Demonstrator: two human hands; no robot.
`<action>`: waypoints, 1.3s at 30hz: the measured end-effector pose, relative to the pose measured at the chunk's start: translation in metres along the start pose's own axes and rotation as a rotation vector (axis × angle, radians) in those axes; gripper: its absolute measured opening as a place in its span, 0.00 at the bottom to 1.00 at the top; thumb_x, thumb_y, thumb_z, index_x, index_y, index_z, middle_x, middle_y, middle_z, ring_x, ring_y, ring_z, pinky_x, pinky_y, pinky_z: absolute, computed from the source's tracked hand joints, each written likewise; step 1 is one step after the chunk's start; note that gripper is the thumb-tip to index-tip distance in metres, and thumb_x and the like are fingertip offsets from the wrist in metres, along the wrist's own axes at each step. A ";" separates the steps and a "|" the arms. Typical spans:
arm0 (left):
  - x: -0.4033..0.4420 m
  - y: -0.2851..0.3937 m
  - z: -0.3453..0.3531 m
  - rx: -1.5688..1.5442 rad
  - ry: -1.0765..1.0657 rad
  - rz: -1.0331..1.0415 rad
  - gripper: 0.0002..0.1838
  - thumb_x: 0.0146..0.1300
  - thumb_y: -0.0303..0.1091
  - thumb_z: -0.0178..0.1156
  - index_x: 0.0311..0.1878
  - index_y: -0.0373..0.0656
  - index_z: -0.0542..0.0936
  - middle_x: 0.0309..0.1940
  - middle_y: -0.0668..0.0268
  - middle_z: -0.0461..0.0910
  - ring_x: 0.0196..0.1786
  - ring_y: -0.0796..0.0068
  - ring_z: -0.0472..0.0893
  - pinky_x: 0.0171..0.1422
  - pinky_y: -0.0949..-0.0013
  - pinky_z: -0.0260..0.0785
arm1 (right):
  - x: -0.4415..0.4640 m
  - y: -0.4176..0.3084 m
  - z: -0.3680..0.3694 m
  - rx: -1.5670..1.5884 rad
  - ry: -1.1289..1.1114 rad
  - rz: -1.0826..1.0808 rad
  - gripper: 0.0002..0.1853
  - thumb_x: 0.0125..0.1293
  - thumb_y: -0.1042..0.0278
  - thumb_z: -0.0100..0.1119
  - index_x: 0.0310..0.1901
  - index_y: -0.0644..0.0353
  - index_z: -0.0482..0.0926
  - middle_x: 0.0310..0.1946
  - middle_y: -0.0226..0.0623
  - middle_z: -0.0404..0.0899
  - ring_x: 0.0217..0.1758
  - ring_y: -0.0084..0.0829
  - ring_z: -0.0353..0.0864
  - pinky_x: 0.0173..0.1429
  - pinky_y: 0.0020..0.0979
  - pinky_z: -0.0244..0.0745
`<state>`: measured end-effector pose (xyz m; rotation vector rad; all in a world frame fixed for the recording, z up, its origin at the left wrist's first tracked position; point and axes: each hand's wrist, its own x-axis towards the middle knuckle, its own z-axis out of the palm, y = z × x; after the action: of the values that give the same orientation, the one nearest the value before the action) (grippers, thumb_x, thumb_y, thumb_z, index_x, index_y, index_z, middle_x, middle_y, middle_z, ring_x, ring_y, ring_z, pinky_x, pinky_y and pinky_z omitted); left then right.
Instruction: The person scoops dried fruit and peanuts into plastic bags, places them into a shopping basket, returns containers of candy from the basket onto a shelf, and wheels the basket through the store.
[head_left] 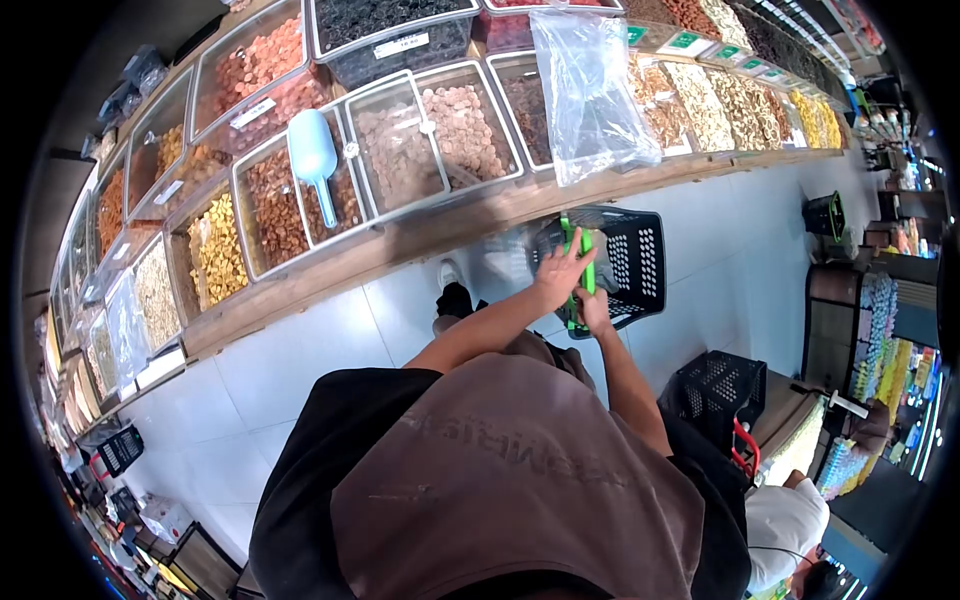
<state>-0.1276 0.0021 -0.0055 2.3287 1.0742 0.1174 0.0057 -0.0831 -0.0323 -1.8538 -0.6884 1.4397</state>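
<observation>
A black shopping basket [651,262] with a bright green handle [587,250] is in front of my body, beside the wooden edge of the counter. My left hand [563,272] lies over the handle with its fingers stretched out and apart. Just below it, my right hand [594,309] has its fingers closed around the lower part of the handle. Something greyish and see-through lies in the basket behind the handle; I cannot make out what it is.
Bins of dried foods fill the counter [400,232]. A blue scoop [312,150] rests on a bin lid, and a clear plastic bag [590,100] hangs over the edge. Another black basket [715,385] and a person in white [788,530] are at the right.
</observation>
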 end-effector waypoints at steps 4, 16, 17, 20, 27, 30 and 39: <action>-0.026 0.006 0.027 0.025 0.119 -0.032 0.32 0.54 0.30 0.64 0.65 0.53 0.73 0.78 0.43 0.46 0.61 0.50 0.74 0.54 0.51 0.77 | -0.024 0.025 0.009 -0.109 -0.095 0.019 0.11 0.66 0.66 0.54 0.30 0.64 0.75 0.13 0.29 0.68 0.10 0.24 0.64 0.15 0.31 0.57; -0.095 0.039 0.064 0.319 0.076 -0.396 0.13 0.58 0.29 0.61 0.47 0.44 0.83 0.75 0.37 0.50 0.59 0.49 0.77 0.57 0.56 0.76 | -0.054 0.098 0.029 -0.413 -0.266 -0.220 0.19 0.63 0.58 0.59 0.43 0.70 0.80 0.35 0.62 0.82 0.48 0.60 0.82 0.49 0.49 0.74; -0.103 0.043 0.055 0.329 0.025 -0.425 0.14 0.57 0.29 0.62 0.47 0.44 0.84 0.75 0.39 0.50 0.62 0.48 0.75 0.58 0.56 0.76 | -0.060 0.099 0.036 -0.417 -0.231 -0.261 0.19 0.63 0.57 0.59 0.42 0.69 0.81 0.33 0.59 0.83 0.43 0.56 0.85 0.45 0.47 0.76; -0.126 0.038 0.053 0.277 0.039 -0.449 0.16 0.55 0.29 0.65 0.49 0.45 0.84 0.76 0.42 0.51 0.70 0.44 0.67 0.65 0.53 0.71 | -0.098 0.066 0.045 -0.400 -0.254 -0.079 0.18 0.63 0.58 0.60 0.39 0.69 0.82 0.30 0.56 0.84 0.36 0.49 0.88 0.40 0.44 0.79; -0.179 0.019 0.069 0.369 0.159 -0.462 0.12 0.58 0.31 0.62 0.45 0.44 0.85 0.74 0.40 0.54 0.76 0.37 0.57 0.73 0.45 0.59 | -0.107 0.112 0.087 -0.502 -0.238 -0.098 0.25 0.60 0.49 0.64 0.36 0.71 0.83 0.34 0.61 0.84 0.44 0.56 0.86 0.48 0.49 0.80; -0.210 0.010 0.079 0.460 0.210 -0.457 0.11 0.57 0.31 0.62 0.43 0.45 0.86 0.73 0.40 0.58 0.76 0.37 0.57 0.74 0.45 0.57 | -0.133 0.114 0.099 -0.564 -0.276 -0.182 0.26 0.60 0.48 0.63 0.36 0.72 0.83 0.36 0.64 0.83 0.48 0.60 0.83 0.51 0.52 0.77; -0.367 -0.022 0.077 0.391 0.224 -0.486 0.10 0.58 0.34 0.61 0.40 0.45 0.86 0.67 0.47 0.67 0.75 0.40 0.59 0.74 0.44 0.57 | -0.217 0.185 0.201 -0.696 -0.315 -0.289 0.23 0.61 0.53 0.63 0.31 0.74 0.80 0.28 0.59 0.83 0.36 0.53 0.86 0.39 0.47 0.76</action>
<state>-0.3662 -0.2875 -0.0258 2.3406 1.8883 -0.0219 -0.2431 -0.3237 -0.0754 -1.9032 -1.7130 1.4107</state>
